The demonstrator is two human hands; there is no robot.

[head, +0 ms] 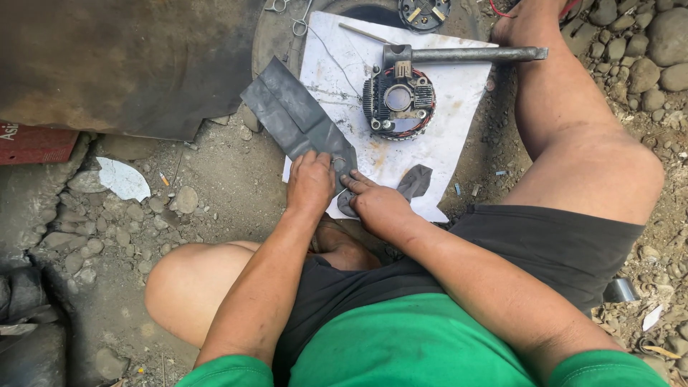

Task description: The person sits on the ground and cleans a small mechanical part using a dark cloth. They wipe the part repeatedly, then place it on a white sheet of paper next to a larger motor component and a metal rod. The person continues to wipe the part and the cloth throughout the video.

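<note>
While we squat over the white sheet [437,154] on the ground, our left hand [309,183] presses the dark rubber strip [297,115] flat, fingers together, and our right hand [376,201] pinches a small round piece [340,164] against the strip's near end. We judge this a marking or cutting step that needs a steady hold. At 12 o'clock lie the alternator part [398,100] and a metal hammer [459,54]; a rubber scrap [416,180] sits at 3 o'clock.
</note>
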